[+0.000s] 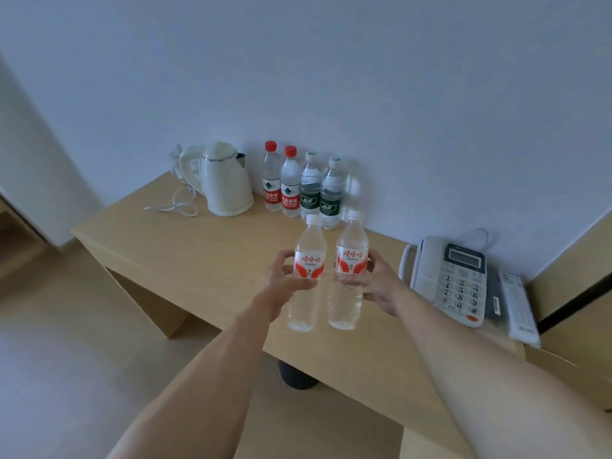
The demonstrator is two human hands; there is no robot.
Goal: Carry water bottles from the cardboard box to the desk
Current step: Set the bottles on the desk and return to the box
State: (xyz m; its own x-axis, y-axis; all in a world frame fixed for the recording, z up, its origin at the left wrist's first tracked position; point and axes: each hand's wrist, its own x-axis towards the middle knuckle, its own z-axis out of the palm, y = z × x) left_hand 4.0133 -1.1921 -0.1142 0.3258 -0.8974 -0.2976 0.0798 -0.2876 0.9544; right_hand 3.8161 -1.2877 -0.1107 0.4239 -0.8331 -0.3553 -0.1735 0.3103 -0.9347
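Over the desk (205,246), left hand (281,279) and right hand (374,283) each grip a bottle's label; open desktop lies left.

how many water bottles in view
6: two red-capped bottles and two green-label bottles stand by the wall; left hand and right hand each hold one.

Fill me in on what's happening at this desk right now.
A person holds two white-capped water bottles upright above the desk, one in each grip: the left hand around the left bottle, the right hand around the right bottle. Neither is set down yet. Four more bottles already stand along the wall beside a white kettle. A phone sits at right.
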